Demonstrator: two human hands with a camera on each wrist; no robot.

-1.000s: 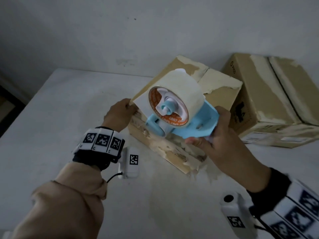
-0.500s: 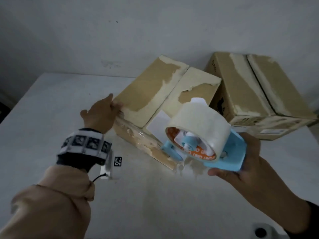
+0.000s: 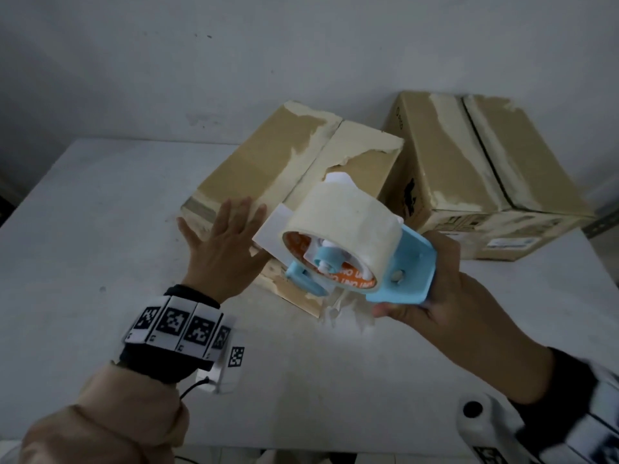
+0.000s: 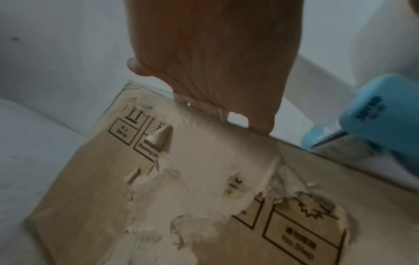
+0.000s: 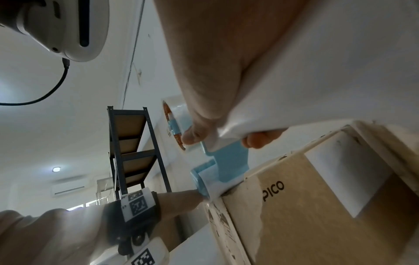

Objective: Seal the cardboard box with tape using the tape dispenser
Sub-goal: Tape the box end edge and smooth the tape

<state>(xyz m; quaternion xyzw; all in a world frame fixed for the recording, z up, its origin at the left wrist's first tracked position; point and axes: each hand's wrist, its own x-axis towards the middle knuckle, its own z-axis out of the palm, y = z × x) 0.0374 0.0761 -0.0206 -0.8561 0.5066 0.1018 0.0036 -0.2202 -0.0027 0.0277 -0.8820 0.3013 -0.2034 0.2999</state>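
The left hand (image 3: pixel 223 250) lies flat, fingers spread, on the worn brown cardboard box (image 3: pixel 268 169). At its 3 o'clock, the right hand (image 3: pixel 438 289) has its grip closed round the light-blue plastic tape dispenser (image 3: pixel 407 272).

I see the cardboard box (image 3: pixel 268 169) lying angled on the table, flaps closed, its surface torn and patchy with old tape residue. The light blue tape dispenser (image 3: pixel 402 266), carrying a cream roll, sits tilted at the box's near right edge.

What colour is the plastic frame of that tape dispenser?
Light blue; the light blue plastic tape dispenser, loaded with a cream tape roll, shows best in the head view.
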